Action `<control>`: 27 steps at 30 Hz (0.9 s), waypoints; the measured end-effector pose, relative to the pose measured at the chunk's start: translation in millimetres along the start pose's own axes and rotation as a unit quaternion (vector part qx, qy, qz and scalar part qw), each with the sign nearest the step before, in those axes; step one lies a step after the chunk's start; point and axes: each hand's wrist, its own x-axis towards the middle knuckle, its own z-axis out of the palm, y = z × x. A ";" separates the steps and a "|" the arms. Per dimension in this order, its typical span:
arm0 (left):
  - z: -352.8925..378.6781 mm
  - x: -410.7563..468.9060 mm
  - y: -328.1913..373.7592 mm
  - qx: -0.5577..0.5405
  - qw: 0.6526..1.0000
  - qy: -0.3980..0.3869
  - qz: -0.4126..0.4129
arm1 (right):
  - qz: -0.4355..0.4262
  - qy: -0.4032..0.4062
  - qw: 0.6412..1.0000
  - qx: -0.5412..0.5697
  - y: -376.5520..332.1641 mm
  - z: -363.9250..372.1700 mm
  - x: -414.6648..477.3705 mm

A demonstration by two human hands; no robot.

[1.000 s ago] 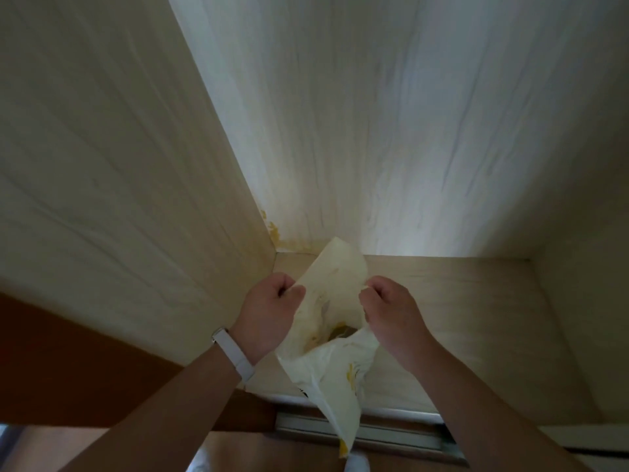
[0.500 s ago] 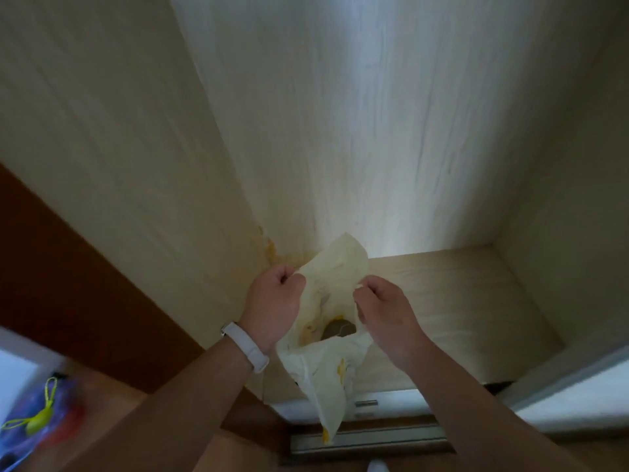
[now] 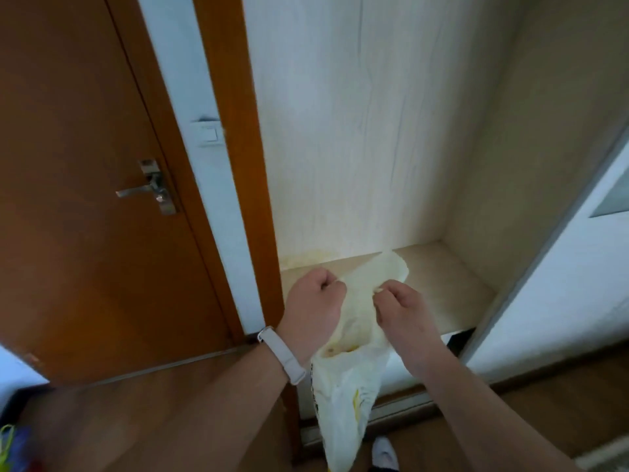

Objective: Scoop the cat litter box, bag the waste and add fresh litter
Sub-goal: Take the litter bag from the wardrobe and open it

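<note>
Both hands are up in front of a recessed niche, and the task's thing is between them. Left hand point(image 3: 315, 301): fingers curled tight, pinching one edge of a thin whitish plastic bag point(image 3: 354, 386). Right hand point(image 3: 401, 315): also curled, pinching the opposite edge. The two fists are just beside each other with the bag's mouth gathered between them. The body of the bag hangs below the hands toward the floor and has yellow print on its side. One flap of it stands up beyond the knuckles. The contents are too dim to make out. There is a pale wristband point(image 3: 282, 356) on the left wrist.

Surface: a pale wood-grain shelf point(image 3: 449, 284) lies directly beyond and to the right of the right hand. It forms the floor of the niche. The back panel point(image 3: 357, 131) rises above both hands, light with faint vertical grain. Yellowish staining point(image 3: 306, 258) runs along the rear seam of the shelf, just beyond the left hand.

Room: a brown wooden door point(image 3: 85, 199) is left of the left hand, with a metal lever handle point(image 3: 136, 191). A strip of white wall carries a light switch point(image 3: 207, 134). An orange-brown jamb point(image 3: 235, 148) stands between that wall and the niche. A white sliding panel point(image 3: 561, 284) with a grey edge is well to the right of the right hand. Brown wooden floor point(image 3: 170, 420) is below the forearms. A metal track point(image 3: 408, 408) runs under the shelf front. A white-socked foot point(image 3: 384, 454) is beneath the bag's lower end. Some blurred blue and yellow-green item point(image 3: 13, 447) is far down-left, and I cannot tell what it is.
</note>
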 end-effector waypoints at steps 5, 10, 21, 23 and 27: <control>-54.8 -56.9 -26.7 -0.007 0.999 -0.013 -0.050 | 0.012 -0.029 0.998 -0.048 -8.4 32.1 -64.0; -103.5 -116.3 -49.8 -0.013 0.994 0.025 -0.110 | 0.040 -0.093 0.991 -0.091 -19.3 82.8 -117.3; -236.9 -213.8 -90.1 -0.049 0.950 0.245 -0.188 | -0.079 -0.272 0.948 -0.143 -73.0 222.3 -163.5; -263.7 -230.5 -96.9 -0.046 0.933 0.300 -0.191 | -0.106 -0.319 0.931 -0.144 -80.2 253.9 -169.3; -316.0 -259.1 -115.0 -0.036 0.890 0.410 -0.197 | -0.152 -0.391 0.897 -0.140 -93.3 319.7 -177.5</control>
